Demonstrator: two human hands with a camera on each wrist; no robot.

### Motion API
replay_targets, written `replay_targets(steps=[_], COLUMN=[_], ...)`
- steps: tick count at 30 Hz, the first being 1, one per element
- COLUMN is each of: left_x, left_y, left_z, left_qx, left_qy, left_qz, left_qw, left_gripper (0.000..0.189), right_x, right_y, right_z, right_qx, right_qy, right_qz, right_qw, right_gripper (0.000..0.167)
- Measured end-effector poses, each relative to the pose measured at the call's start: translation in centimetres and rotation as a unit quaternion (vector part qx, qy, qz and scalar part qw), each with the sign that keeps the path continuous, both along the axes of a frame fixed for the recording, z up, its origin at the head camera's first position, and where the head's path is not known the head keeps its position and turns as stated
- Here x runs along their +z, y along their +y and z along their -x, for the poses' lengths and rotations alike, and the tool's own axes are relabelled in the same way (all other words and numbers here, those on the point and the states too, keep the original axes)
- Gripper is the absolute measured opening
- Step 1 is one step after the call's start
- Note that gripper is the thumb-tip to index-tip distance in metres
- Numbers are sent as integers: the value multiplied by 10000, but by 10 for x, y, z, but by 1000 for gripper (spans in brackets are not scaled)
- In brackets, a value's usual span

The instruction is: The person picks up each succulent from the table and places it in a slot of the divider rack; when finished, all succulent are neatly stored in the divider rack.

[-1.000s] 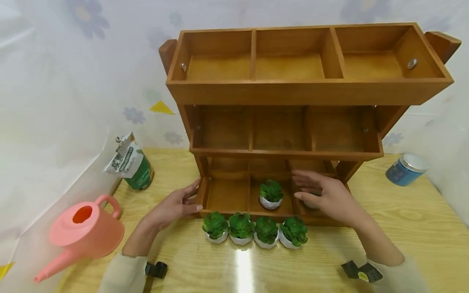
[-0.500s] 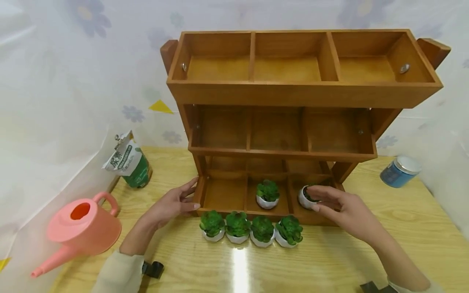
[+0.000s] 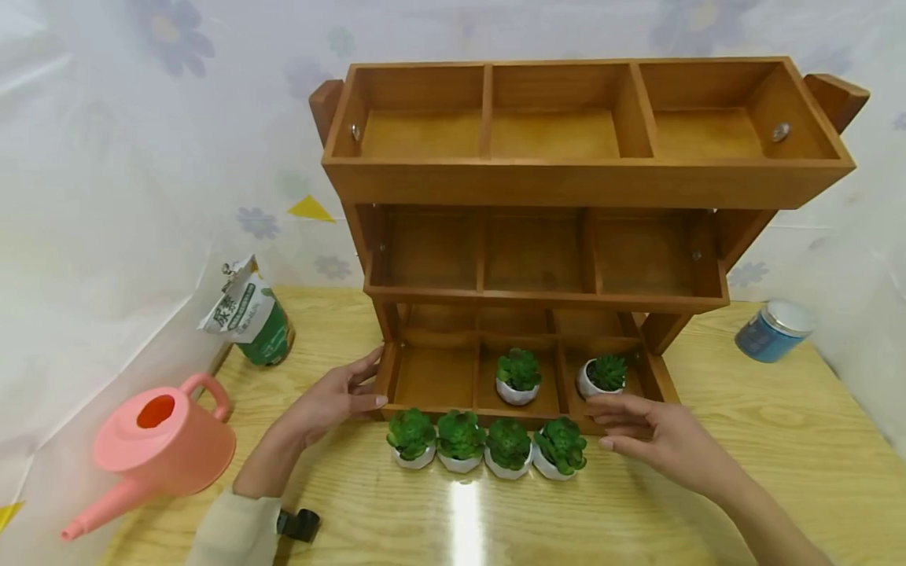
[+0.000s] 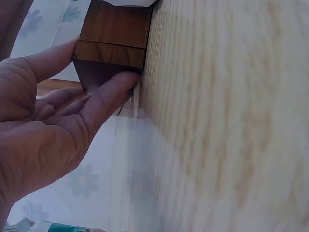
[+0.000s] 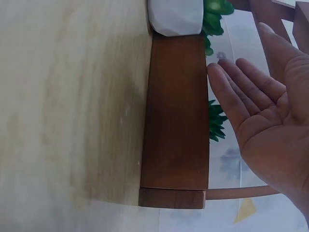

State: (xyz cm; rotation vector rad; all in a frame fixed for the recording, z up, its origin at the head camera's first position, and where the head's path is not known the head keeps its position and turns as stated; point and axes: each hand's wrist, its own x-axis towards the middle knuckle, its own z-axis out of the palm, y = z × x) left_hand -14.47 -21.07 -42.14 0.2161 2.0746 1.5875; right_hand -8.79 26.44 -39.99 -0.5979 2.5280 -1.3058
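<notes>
My left hand (image 3: 336, 401) rests against the left end of the bottom tier of a brown wooden plant shelf (image 3: 587, 182). In the left wrist view, its thumb and fingers (image 4: 108, 92) touch the end's edges. My right hand (image 3: 661, 440) is at the front edge of the bottom tier's right compartment, palm facing inward with nothing in it. Just behind its fingertips, a spiky potted succulent (image 3: 607, 373) in a white pot leans slightly in that compartment. Another potted succulent (image 3: 518, 376) stands upright in the middle compartment. Several more potted succulents (image 3: 460, 442) line up on the table before the shelf.
A pink watering can (image 3: 170, 444) lies at the left, its spout toward the front. Behind it stands a green and white pouch (image 3: 258, 318) with a clip. A blue can (image 3: 773, 332) with a silver lid is right of the shelf on the wooden table (image 3: 764, 432).
My right hand has let go of the spiky succulent's pot and drawn back toward the front edge, leaving the plant in the right compartment. The left hand has stayed against the shelf end.
</notes>
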Motion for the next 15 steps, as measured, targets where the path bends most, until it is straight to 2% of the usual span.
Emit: replay_targets(steps=[5,10,15], left_x=[1,4,3], left_y=[0,1,0], left_z=[0,1,1], left_qx=[-11,-22,13], left_qy=[-9,-69,-69], left_qz=[-27,-9,20], left_qw=[10000,10000,10000], left_gripper=[85,85,85], right_x=[-2,-8,-10], right_y=[-3,-6,-10], right_z=[-3,-3,-2], right_qx=[143,275,536], right_qy=[180,-107,-341], right_qz=[118,228,73], right_qw=[9997,9993,9980], right_gripper=[44,44,50])
